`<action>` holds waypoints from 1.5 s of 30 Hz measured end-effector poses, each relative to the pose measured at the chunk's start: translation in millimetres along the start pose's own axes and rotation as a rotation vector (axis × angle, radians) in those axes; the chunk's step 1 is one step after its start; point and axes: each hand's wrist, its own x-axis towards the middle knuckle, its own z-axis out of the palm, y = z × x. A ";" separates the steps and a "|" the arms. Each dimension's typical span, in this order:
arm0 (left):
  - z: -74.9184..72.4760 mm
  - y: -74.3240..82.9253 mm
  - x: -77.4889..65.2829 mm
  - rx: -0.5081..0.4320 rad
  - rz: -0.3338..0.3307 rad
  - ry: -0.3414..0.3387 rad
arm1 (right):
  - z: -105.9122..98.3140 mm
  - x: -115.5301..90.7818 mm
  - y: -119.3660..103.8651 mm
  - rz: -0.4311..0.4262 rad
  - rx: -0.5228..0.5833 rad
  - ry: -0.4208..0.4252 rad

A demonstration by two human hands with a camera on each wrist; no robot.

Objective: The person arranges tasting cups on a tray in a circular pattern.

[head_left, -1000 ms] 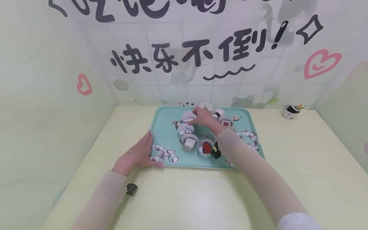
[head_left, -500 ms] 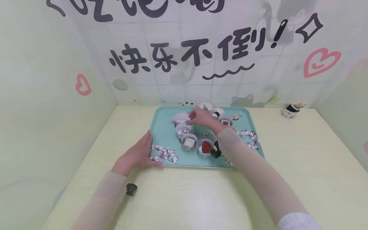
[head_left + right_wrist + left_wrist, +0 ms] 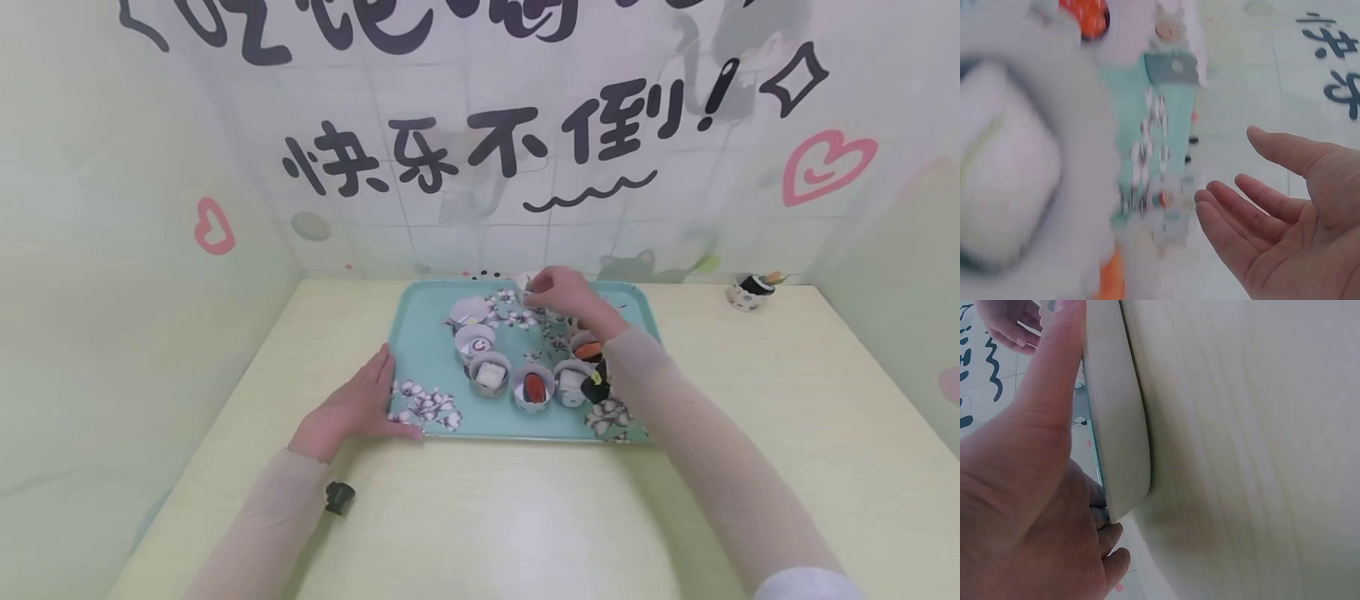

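My left hand (image 3: 356, 400) rests at the near left corner of a turquoise tray (image 3: 412, 325), fingers along its left side and thumb along the front rim. In the left wrist view the thumb lies along the tray's side (image 3: 1119, 425). My right hand (image 3: 562, 296) is over the back of the tray, fingertips right at a pale paper cup (image 3: 524, 285). Its thumb stands apart from the fingers in the right wrist view, nothing between them. Several small cups form a ring: one holds a red piece (image 3: 534, 387), another a white block (image 3: 491, 375), another an orange piece (image 3: 587, 350).
A cup with a black roll (image 3: 750, 292) stands on the table beyond the tray, at back right. A small black object (image 3: 340, 497) lies beside my left forearm. A lettered wall (image 3: 480, 192) rises right behind the tray.
The cup at the ring's back left has shifted a little left. My right hand has moved away from it, rightward to the back cup. The left hand stays at the tray corner.
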 end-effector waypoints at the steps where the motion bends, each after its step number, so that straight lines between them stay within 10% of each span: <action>1: 0.0 0.1 -0.1 0.001 0.002 0.001 | -3.9 -0.4 4.2 -0.001 0.002 0.015; 17: 3.0 -0.6 2.0 0.013 0.010 0.009 | -70.1 -28.3 80.5 0.046 0.051 0.252; 32: 1.9 -1.2 0.7 0.024 0.008 0.012 | -106.7 -59.1 166.2 0.321 0.253 0.608; 45: 2.0 0.4 -0.2 0.007 0.001 0.000 | -125.8 -74.4 208.8 0.525 0.455 0.705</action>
